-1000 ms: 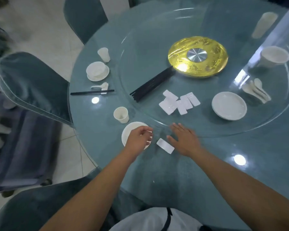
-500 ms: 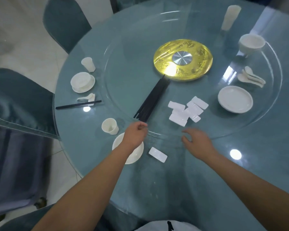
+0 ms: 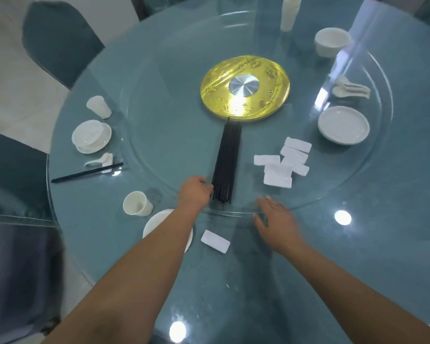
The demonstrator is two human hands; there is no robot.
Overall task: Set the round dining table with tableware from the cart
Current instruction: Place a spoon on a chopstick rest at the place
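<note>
The step in hand is fetching chopsticks for the near place setting. The left hand (image 3: 195, 191) reaches onto the glass turntable (image 3: 159, 135) and its fingertips meet the near end of the black chopstick bundle (image 3: 227, 161), which lies with its far end pointing at the gold centre disc (image 3: 245, 86). The fingers curl at the bundle's edge; whether this grip already pinches a pair or only touches it is hard to tell, since the fingertips are hidden behind the knuckles. The right hand (image 3: 274, 217) is released, fingers spread and relaxed, at the turntable's near rim and holding nothing.

The near setting on the worktop (image 3: 358, 244) has a cup (image 3: 137, 203), a plate (image 3: 157, 223) partly under the left forearm, and one white chopstick rest (image 3: 215, 241) just beside the plate. No chopsticks lie on that rest yet. The setting at the left already has its own pair across a rest (image 3: 87, 172), which shows the pattern to match.

The next move, as I judge it, calls for separating just two sticks from the tight bundle without scattering the others, then laying them across the lone rest. The spare rests (image 3: 282, 165) sit heaped close to the right of the bundle, so a sideways drag could knock them.
</note>
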